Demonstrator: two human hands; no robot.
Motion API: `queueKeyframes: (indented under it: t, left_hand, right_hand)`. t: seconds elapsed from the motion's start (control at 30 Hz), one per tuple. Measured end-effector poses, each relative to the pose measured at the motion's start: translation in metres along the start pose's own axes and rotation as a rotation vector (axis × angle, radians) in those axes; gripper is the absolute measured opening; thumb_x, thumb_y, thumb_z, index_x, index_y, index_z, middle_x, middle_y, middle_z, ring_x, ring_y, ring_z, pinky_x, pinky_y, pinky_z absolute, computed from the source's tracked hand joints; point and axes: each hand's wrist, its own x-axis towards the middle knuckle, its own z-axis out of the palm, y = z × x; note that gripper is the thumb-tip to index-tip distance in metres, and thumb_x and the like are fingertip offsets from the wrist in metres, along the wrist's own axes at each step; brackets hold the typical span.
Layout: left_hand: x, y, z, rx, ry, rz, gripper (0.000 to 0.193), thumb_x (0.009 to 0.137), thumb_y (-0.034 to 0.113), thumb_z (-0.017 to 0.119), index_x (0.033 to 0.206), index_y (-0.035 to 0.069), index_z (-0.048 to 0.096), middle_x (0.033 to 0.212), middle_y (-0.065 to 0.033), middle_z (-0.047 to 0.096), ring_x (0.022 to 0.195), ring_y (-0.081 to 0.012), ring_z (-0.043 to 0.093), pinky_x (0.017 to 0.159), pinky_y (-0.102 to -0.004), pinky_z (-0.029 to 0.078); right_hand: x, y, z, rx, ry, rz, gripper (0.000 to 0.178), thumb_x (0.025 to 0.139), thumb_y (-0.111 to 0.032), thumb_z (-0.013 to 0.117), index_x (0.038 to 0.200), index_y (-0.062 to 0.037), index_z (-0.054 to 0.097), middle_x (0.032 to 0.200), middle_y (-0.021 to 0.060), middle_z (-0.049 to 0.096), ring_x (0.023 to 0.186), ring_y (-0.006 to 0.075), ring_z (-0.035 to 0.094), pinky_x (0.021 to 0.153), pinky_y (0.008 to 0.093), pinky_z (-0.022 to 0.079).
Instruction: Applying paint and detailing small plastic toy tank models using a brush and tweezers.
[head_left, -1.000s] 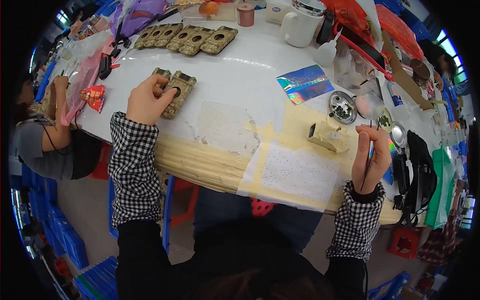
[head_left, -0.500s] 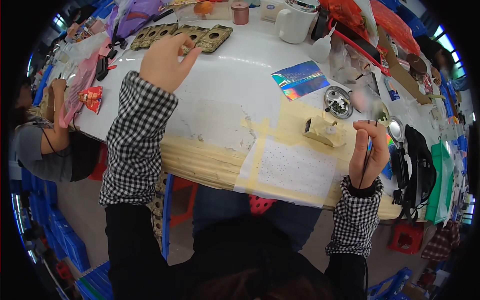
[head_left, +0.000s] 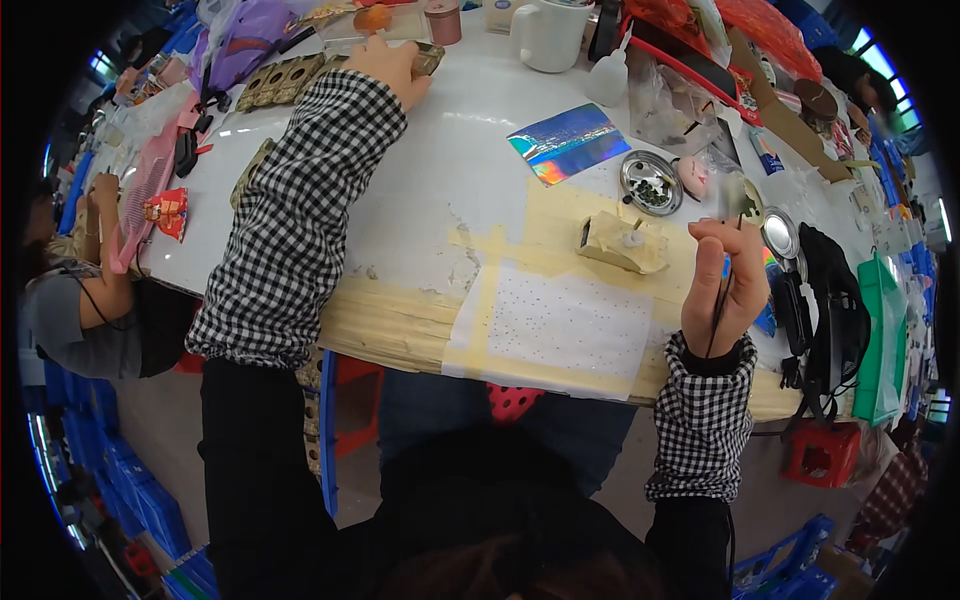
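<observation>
My left hand [head_left: 385,68] reaches to the far side of the table, its fingers bent over a camouflage-patterned case [head_left: 429,58] with a round hole. The fingertips are partly hidden. More such cases [head_left: 282,80] lie in a row to the left, and another [head_left: 247,180] shows beside my checked sleeve. At the right, my right hand [head_left: 733,280] holds dark, thin tweezers [head_left: 719,315], points upward. Nearest to it are a yellowish taped block [head_left: 622,243] with a white knob and a round metal dish [head_left: 651,183] of small dark bits.
A white sheet dotted with tiny specks [head_left: 565,325] is taped at the near edge. Behind lie a holographic card [head_left: 568,142], a squeeze bottle [head_left: 608,78] and a white mug [head_left: 550,35]. A black bag [head_left: 830,320] and green tray [head_left: 880,340] stand right. Another person [head_left: 85,310] sits at the left.
My left hand has moved farther away and right, down onto the cases. A case beside the sleeve has come into view. The right hand keeps the tweezers, while the whole view has shifted slightly.
</observation>
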Motion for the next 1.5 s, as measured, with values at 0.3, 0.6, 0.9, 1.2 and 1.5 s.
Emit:
queueKeyframes:
  t: [0.3, 0.6, 0.9, 1.2, 1.5]
  left_hand:
    - [-0.076, 0.089, -0.052, -1.812, -0.38, 0.087, 0.056, 0.08, 0.015, 0.074, 0.124, -0.002, 0.043, 0.102, -0.0133, 0.06, 0.091, -0.0191, 0.064, 0.073, -0.0277, 0.053]
    - [-0.101, 0.097, -0.031, -2.247, -0.678, -0.309, 0.041, 0.089, 0.022, 0.065, 0.118, 0.0, 0.046, 0.108, -0.0149, 0.059, 0.098, -0.0222, 0.062, 0.086, -0.0345, 0.055]
    - [-0.104, 0.092, -0.046, -2.475, -0.622, -0.121, 0.046, 0.102, 0.03, 0.034, 0.14, 0.005, 0.028, 0.135, -0.0167, 0.044, 0.125, -0.0309, 0.047, 0.104, -0.046, 0.044]
    - [-0.11, 0.096, -0.046, -2.336, -0.654, -0.068, 0.051, 0.101, 0.04, 0.036, 0.14, 0.007, 0.03, 0.131, -0.0132, 0.048, 0.118, -0.0263, 0.055, 0.095, -0.0388, 0.052]
    - [-0.118, 0.1, -0.045, -2.334, -0.763, -0.176, 0.047, 0.101, 0.04, 0.036, 0.136, 0.008, 0.035, 0.127, -0.0123, 0.051, 0.114, -0.0225, 0.057, 0.094, -0.0365, 0.053]
  right_hand:
    - [-0.002, 0.006, -0.001, -0.04, -0.009, 0.016, 0.007, 0.082, -0.001, 0.066, 0.08, 0.0006, 0.059, 0.078, 0.0102, 0.059, 0.072, 0.0206, 0.055, 0.067, 0.0282, 0.043]
    - [0.001, 0.007, 0.002, -0.066, -0.02, 0.053, 0.006, 0.082, 0.0, 0.065, 0.08, 0.0002, 0.059, 0.077, 0.0097, 0.058, 0.07, 0.0199, 0.054, 0.067, 0.0283, 0.042]
    - [0.003, 0.01, 0.001, -0.087, -0.001, 0.071, 0.006, 0.083, 0.0, 0.064, 0.08, 0.0002, 0.058, 0.076, 0.0094, 0.058, 0.071, 0.02, 0.053, 0.067, 0.0287, 0.041]
    - [0.001, -0.002, 0.004, -0.054, -0.16, 0.132, 0.008, 0.089, -0.001, 0.056, 0.091, -0.0012, 0.064, 0.085, 0.0113, 0.059, 0.073, 0.0215, 0.055, 0.066, 0.029, 0.043]
    - [0.029, -0.021, 0.01, -0.359, -0.359, -0.079, 0.022, 0.073, -0.007, 0.073, 0.093, -0.0038, 0.066, 0.081, 0.0108, 0.061, 0.082, 0.0287, 0.058, 0.07, 0.0363, 0.048]
